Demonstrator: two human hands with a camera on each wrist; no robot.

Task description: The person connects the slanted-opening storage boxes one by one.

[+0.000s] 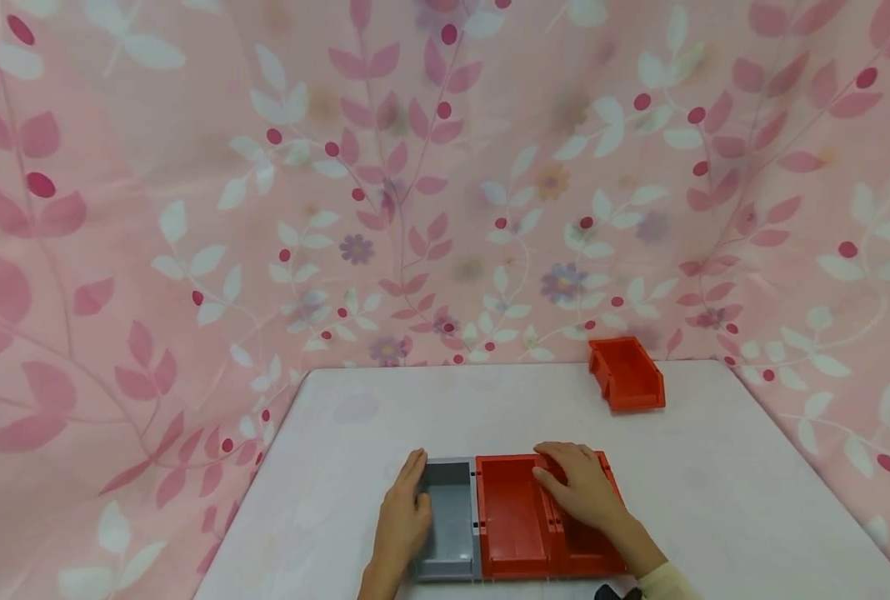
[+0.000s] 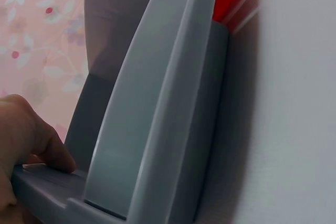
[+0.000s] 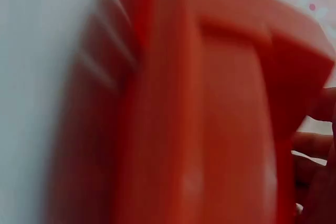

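A grey storage bin (image 1: 448,525) and two red ones, the middle bin (image 1: 516,521) and the right bin (image 1: 587,546), stand side by side in a row. My left hand (image 1: 403,517) grips the grey bin's left wall, its thumb over the inside; the left wrist view shows the thumb (image 2: 55,150) bent over that rim. Reaching across the right red bin, my right hand (image 1: 583,487) holds it near its back left part and hides much of its inside. In the blurred right wrist view, fingers (image 3: 312,145) show beyond the red wall.
Another red bin (image 1: 632,375) sits apart near the back right of the white-covered table (image 1: 317,492). Behind the table hangs a pink floral cloth (image 1: 430,208). A small black object (image 1: 616,592) shows beside my right wrist at the bottom edge.
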